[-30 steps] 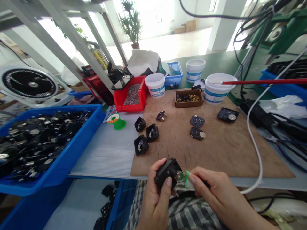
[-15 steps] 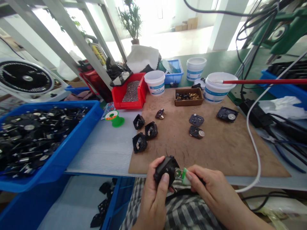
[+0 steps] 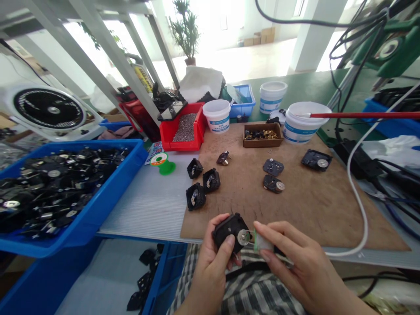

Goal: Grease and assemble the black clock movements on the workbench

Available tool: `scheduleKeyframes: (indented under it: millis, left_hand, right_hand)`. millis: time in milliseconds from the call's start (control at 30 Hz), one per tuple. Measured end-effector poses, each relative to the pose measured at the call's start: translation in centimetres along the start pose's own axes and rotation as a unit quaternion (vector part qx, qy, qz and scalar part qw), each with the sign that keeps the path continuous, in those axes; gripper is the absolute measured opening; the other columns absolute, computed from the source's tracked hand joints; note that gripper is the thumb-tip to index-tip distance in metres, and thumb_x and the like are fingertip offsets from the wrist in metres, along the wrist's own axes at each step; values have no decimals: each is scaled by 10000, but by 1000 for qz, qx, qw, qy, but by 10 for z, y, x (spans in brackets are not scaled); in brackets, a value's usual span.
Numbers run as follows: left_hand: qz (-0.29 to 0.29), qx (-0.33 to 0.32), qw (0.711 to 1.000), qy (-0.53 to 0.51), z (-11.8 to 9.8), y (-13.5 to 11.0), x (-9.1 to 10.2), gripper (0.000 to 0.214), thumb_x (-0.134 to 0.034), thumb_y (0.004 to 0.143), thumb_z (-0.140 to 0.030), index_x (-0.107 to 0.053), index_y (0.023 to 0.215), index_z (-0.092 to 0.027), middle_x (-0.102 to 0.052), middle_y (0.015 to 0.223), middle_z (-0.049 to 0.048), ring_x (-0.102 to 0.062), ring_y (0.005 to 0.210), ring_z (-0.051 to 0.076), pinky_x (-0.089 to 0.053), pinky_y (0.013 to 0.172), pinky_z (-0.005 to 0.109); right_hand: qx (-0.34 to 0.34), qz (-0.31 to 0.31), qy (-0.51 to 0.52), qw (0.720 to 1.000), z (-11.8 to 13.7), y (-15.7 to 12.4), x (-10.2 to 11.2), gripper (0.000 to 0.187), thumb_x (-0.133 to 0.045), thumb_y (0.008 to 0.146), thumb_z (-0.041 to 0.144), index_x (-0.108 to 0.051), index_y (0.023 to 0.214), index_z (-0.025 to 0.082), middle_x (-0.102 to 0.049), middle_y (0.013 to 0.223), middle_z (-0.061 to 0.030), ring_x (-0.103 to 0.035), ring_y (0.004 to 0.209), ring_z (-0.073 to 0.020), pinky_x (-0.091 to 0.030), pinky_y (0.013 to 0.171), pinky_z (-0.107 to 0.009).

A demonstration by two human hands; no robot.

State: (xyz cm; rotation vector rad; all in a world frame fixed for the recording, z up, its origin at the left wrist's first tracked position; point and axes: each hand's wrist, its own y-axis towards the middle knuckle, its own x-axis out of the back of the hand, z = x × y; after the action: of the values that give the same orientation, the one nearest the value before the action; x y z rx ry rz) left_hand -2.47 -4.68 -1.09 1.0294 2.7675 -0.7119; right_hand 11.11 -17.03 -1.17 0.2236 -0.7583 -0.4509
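Glaring daylight pours through tall windows (image 3: 88,48) behind a white metal shelf frame (image 3: 114,61), washing over the pale floor (image 3: 229,61). A potted plant (image 3: 185,37) stands beyond, with stacked cardboard boxes (image 3: 260,39) against the far wall (image 3: 282,17) and a square white pillar (image 3: 311,30) to the right.

Behind the brown board (image 3: 311,218), 3 white tubs (image 3: 216,116) stand by a red tray (image 3: 183,145) of grit (image 3: 185,127); a blue bin (image 3: 111,197) holds black parts (image 3: 49,192).
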Motion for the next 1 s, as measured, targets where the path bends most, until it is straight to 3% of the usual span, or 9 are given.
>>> scheduleKeyframes:
  millis: [133,833,1000]
  left_hand:
    - [-2,12,1000,-5,0,0,-1,401,-566,867,-324,-409,1222,-222,-599,926,15,-488,579,79,-372,531,188]
    - [-30,13,999,-12,2,-1,-2,382,-592,864,-325,-445,1205,-235,-606,951,12,-504,608,74,-432,570,172]
    - [-35,5,999,-10,12,4,2,376,-587,868,-343,-444,1200,-239,-593,949,13,-528,692,107,-444,578,183]
  right_hand:
    - [28,-10,-60,998,-2,-2,-7,383,-470,970,185,-437,1350,209,-548,1071,-77,-575,951,-179,-515,807,-278]
    - [35,10,-76,996,-5,-2,-8,344,-454,989,201,-448,1333,190,-568,1079,-87,-598,940,-191,-539,808,-308]
    - [33,16,-85,996,-11,-3,-15,324,-401,1014,219,-438,1335,194,-564,1078,-89,-606,917,-186,-545,778,-313]
